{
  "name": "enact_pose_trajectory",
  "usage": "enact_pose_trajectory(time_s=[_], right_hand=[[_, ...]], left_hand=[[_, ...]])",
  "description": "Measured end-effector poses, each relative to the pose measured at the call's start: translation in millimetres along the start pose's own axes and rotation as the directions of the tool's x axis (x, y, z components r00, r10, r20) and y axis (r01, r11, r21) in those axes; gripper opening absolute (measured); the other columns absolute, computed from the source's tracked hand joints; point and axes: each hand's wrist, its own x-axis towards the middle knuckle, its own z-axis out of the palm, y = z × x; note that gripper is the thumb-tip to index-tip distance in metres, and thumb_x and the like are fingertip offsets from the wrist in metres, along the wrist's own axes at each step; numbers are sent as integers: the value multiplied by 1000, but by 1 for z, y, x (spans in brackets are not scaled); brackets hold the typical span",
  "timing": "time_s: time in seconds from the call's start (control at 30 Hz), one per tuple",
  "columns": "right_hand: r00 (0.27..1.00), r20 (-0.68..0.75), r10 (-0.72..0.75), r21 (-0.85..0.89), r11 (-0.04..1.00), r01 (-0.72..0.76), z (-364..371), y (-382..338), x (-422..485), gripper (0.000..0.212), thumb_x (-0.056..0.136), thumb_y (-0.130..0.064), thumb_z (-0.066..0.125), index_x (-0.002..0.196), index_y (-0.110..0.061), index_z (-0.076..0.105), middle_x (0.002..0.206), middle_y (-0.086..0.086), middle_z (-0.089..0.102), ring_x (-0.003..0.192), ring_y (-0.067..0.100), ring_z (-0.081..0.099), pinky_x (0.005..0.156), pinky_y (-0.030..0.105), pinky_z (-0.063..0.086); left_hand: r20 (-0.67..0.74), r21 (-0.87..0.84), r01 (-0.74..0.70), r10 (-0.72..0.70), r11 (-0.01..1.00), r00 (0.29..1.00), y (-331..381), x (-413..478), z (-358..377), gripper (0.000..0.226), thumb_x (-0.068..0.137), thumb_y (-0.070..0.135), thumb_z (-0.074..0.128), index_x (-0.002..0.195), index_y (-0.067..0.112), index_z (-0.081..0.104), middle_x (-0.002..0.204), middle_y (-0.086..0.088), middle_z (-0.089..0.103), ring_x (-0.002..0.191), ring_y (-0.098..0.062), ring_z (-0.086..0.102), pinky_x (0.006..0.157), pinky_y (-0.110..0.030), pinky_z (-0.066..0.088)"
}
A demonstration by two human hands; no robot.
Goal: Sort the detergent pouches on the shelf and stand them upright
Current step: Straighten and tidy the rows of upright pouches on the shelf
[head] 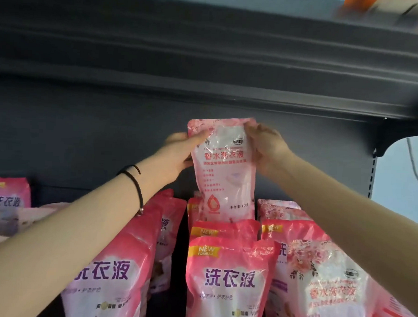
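**Two hands on one pale pouch**

I see the left hand (pixel 179 154) gripping the left edge of the pale pink pouch (pixel 224 173). The right hand (pixel 267 149) pinches its top right corner. The pouch hangs upright before the shelf back panel (pixel 83 132), above the rear row. A darker pouch tagged NEW FORMULA (pixel 228 280) stands in front. Both are sealed, so I cannot see their contents.

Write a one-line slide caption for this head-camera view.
Left hand and right hand hold a pale pink pouch upright behind darker pink pouches on a dark shelf.
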Motion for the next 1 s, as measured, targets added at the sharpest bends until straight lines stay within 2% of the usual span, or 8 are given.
enact_pose_trajectory(time_s=[0.1, 0.23, 0.37, 0.47, 0.6, 0.77, 0.87, 1.0], right_hand=[[994, -94, -50, 74, 996, 57, 15, -14, -6, 34, 99, -26, 50, 121, 0, 56, 119, 17, 66, 107, 35, 65, 89, 53, 53], [991, -107, -80, 166, 981, 97, 23, -31, -20, 34, 97, -28, 53, 118, -2, 57, 116, 15, 68, 100, 31, 68, 85, 49, 56], [985, -78, -152, 92, 983, 159, 22, -46, -41, 42, 96, -33, 54, 117, 3, 56, 112, 17, 69, 100, 32, 68, 86, 47, 56], [984, -24, -179, -7, 984, 179, 15, -47, -61, 37, 97, -26, 54, 120, 3, 56, 111, 18, 69, 99, 32, 68, 86, 47, 56], [981, 39, -192, -26, 981, 193, -2, -42, -93, 22, 97, -28, 54, 99, -9, 66, 96, 7, 75, 85, 22, 73, 69, 35, 60], [969, 19, -247, 59, 968, 246, -33, -39, -133, 23, 97, -30, 53, 86, -15, 66, 84, 3, 76, 78, 20, 74, 60, 33, 59], [970, -4, -243, 79, 967, 243, -55, -34, -155, 25, 98, -31, 52, 82, -17, 65, 82, 3, 76, 77, 22, 74, 60, 36, 59], [968, -41, -249, 83, 964, 251, -85, -24, -176, 26, 98, -30, 51, 79, -17, 63, 84, 4, 76, 82, 23, 73, 70, 42, 60]], left_hand=[[53, -67, 3, 0, 998, 999, -5, -10, 9, 35, 91, 43, 57, 102, 11, 65, 95, -4, 75, 88, -19, 72, 71, -31, 56], [-32, -157, -115, 111, 981, 993, 17, -21, 15, 26, 94, 42, 53, 96, 19, 66, 85, 2, 76, 79, -14, 73, 64, -27, 58], [-69, -213, -65, 51, 975, 996, 36, -39, 22, 27, 94, 43, 54, 102, 20, 66, 89, -2, 76, 77, -18, 74, 67, -33, 60], [-73, -256, -52, 35, 965, 997, 45, -57, 29, 29, 93, 42, 55, 104, 17, 66, 89, -3, 76, 76, -18, 74, 62, -33, 60], [-50, -295, -36, 22, 955, 998, 52, -86, 44, 32, 93, 43, 55, 105, 15, 67, 90, -5, 76, 77, -19, 74, 59, -32, 59], [-8, -257, -43, 42, 965, 999, 46, -127, 72, 31, 94, 43, 54, 104, 17, 67, 86, -3, 77, 74, -17, 74, 54, -30, 58], [-11, -224, -54, 53, 973, 999, 33, -149, 96, 32, 93, 45, 54, 102, 17, 67, 87, -2, 77, 77, -17, 74, 61, -32, 60], [-19, -183, -60, 57, 981, 998, 18, -172, 125, 34, 94, 45, 53, 103, 15, 67, 91, -4, 76, 84, -20, 74, 76, -38, 60]])
